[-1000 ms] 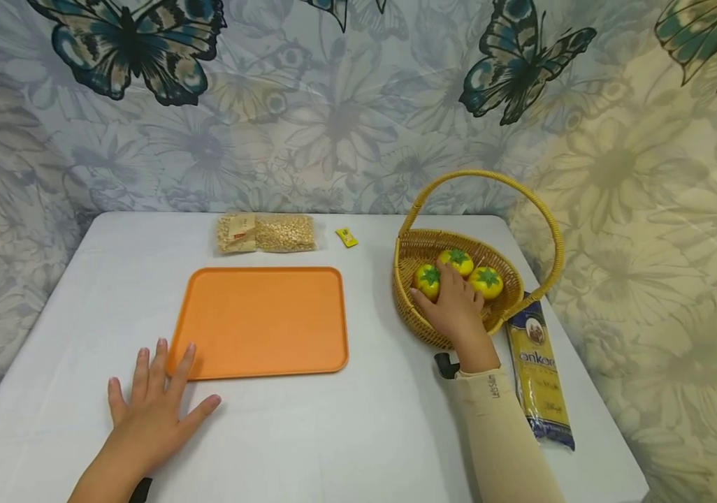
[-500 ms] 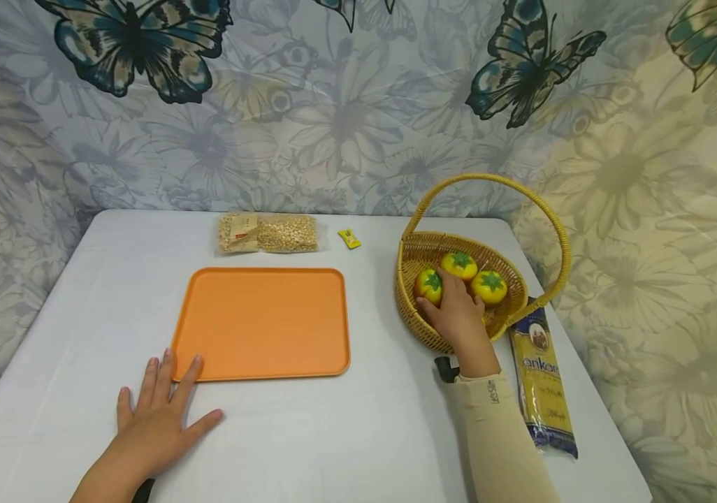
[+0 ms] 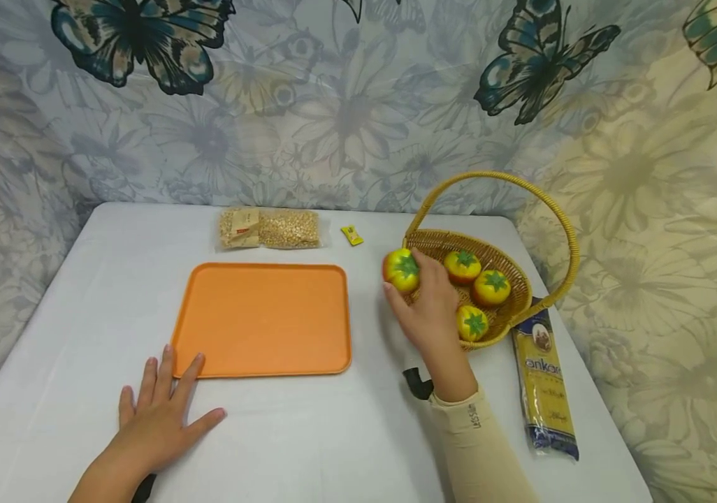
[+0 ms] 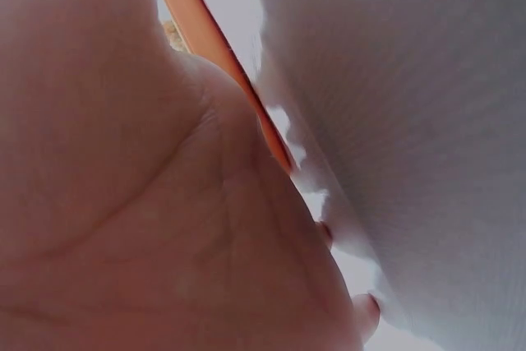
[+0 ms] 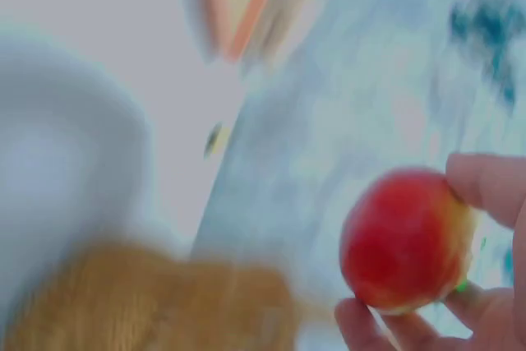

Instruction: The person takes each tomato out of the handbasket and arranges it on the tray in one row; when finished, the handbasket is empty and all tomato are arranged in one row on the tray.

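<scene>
My right hand [image 3: 429, 307] pinches a yellow-and-red tomato [image 3: 401, 271] with a green star-shaped top, held at the basket's left rim. In the right wrist view the red underside of the tomato [image 5: 403, 240] shows between thumb and fingertips. Three similar tomatoes lie in the yellow wicker basket [image 3: 509, 260]: one at the back [image 3: 462, 267], one on the right [image 3: 491, 288] and one in front [image 3: 473, 323]. My left hand [image 3: 157, 426] lies with fingers spread, fingertips at the near left corner of the orange tray [image 3: 264, 321]. Mostly palm fills the left wrist view.
Behind the tray lies a clear bag of pale grains [image 3: 270, 229], with a small yellow packet [image 3: 352, 235] to its right. A yellow-and-blue pasta package [image 3: 545, 384] lies right of the basket. The basket's tall handle [image 3: 572, 244] arches above it. Patterned fabric stands behind the table.
My right hand has lifted the left tomato out of the basket's inside and moved left with it. The front tomato is now uncovered. My left hand shifted slightly, then stayed put.
</scene>
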`<state>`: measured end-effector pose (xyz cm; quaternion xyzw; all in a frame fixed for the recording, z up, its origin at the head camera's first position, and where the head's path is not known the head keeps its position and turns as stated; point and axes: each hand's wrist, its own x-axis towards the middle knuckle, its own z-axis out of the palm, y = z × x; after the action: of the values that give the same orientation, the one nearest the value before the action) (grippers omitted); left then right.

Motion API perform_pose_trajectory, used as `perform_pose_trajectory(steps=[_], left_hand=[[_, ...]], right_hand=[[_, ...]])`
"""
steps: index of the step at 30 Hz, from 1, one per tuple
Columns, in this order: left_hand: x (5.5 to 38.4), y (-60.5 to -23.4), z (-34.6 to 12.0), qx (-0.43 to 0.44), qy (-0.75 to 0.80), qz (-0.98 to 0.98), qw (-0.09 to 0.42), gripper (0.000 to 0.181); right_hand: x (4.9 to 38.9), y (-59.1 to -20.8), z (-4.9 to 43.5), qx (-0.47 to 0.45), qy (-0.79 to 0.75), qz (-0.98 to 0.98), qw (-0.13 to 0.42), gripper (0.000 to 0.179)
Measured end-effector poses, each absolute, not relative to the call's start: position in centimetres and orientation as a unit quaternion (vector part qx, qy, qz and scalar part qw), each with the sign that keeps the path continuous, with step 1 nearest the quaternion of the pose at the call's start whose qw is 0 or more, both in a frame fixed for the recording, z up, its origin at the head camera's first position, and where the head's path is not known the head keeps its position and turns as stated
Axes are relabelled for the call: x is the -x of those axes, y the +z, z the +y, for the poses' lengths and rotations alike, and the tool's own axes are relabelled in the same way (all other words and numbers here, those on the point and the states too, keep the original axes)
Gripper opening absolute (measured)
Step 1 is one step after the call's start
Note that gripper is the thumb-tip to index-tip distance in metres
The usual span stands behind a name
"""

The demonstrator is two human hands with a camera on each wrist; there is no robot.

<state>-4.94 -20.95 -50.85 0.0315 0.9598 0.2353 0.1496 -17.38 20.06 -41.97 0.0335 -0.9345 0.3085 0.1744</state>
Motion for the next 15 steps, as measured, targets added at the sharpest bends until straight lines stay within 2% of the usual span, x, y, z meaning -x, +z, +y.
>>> perform_pose_trajectory(steps=[4,8,15], left_hand=[[5.1,-50.7,-20.9,-0.027,0.239,0.959,0.153,0.113],[5.1,-50.8,-20.8,-0.029,0.245,0.957,0.149,0.111],[4.8,-50.8,-21.0,-0.023,0.243,0.958,0.151,0.113]], right_hand=[[18.1,-42.6,15.9,-0.085,0.307,-0.941,0.113,0.074],[18.8,-44.2,13.7,-0.091,0.291,-0.951,0.058,0.076],[19.1,-46.4,12.3,-0.098,0.285,-0.953,0.01,0.073]])
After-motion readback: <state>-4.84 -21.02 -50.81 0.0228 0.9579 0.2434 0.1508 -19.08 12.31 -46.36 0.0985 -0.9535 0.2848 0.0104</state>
